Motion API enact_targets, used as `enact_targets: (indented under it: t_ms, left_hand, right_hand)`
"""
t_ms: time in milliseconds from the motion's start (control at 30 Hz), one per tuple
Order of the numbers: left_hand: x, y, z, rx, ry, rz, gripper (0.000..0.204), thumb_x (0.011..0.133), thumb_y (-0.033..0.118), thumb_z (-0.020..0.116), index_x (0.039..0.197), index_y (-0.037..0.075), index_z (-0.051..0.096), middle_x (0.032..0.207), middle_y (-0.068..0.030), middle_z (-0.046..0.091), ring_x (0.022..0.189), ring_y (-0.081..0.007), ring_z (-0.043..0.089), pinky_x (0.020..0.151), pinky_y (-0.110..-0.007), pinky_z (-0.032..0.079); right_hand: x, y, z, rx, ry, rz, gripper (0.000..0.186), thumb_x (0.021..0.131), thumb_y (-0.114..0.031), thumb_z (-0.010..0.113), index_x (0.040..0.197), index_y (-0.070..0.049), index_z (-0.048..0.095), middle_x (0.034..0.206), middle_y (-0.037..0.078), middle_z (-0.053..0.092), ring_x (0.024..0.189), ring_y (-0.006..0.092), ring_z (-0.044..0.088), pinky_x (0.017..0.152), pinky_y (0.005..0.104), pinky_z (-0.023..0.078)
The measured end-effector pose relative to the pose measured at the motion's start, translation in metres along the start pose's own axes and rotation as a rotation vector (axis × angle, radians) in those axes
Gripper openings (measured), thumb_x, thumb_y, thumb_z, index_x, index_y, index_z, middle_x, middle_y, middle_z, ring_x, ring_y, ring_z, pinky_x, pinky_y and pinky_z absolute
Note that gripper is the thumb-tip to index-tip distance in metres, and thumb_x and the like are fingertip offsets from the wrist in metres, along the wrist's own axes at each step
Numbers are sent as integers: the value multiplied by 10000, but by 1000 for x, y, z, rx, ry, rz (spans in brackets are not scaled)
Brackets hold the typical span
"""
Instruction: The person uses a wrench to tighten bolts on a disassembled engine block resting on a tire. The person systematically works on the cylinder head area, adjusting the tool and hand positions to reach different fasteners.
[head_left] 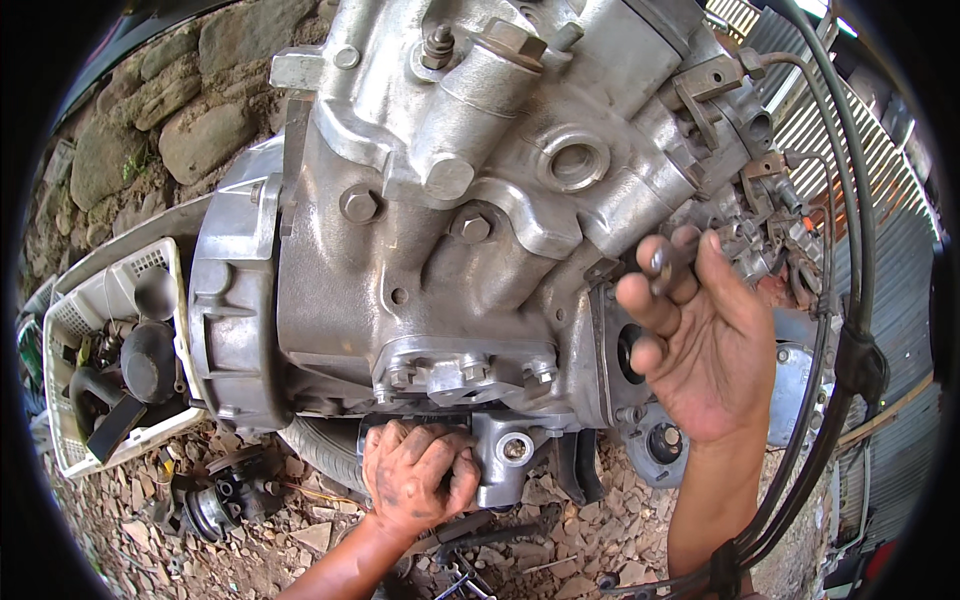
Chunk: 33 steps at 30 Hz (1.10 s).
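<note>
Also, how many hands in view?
2: left hand at the lower edge of the big metal casing, right hand raised near its right end, holding a small metal piece.

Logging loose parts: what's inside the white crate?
White crate: a rounded dark-grey part and a bent dark pipe-like piece, among others. Whatever lies beneath them is covered.

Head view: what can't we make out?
All head view:
Left hand: fingertip contact, hidden by the hand's own back.
Small metal piece: full shape, partly covered by right hand.
Metal housing: top, cut off by upper edge.
Tyre: upper part, behind housing.
</note>
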<state>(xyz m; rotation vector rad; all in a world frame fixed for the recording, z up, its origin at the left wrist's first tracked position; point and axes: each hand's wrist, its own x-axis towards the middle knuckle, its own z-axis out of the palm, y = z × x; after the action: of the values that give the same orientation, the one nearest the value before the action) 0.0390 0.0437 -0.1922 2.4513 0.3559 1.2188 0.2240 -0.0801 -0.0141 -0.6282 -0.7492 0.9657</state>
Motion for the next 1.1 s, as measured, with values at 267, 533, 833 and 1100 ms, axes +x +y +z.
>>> enact_targets:
  t_ms: [267,533,833,1100]
  left_hand:
    - [2,0,2,-65,16,11,146,669,129,659,813,147,673,806,4,647,658,-208,516,646,-348,373]
    - [3,1,-3,-82,-8,-19,144,676,121,652,815,145,675,811,5,650,678,-214,519,668,-353,377]
    - [16,-6,-20,-151,-182,-46,141,687,157,694,826,130,697,794,1,645,692,-208,542,652,-350,407]
    - [13,-10,-20,-275,-212,-93,150,686,171,702,827,121,692,730,-6,594,676,-210,514,664,-347,399]
  right_hand:
    - [-50,5,10,-856,494,-175,344,1011,-242,475,1259,-4,478,806,97,602,750,189,633,601,301,533]
    - [-55,-14,-8,-1279,858,-360,420,977,-176,539,1373,-60,458,698,13,507,391,7,326,331,167,233]
    - [-50,-25,-28,-1621,709,-481,357,970,-132,550,1304,-5,541,726,-42,501,513,1,370,456,169,296]
    - [-42,-4,8,-1525,953,-292,367,982,-141,539,1328,-21,525,692,-18,503,458,24,383,404,180,278]
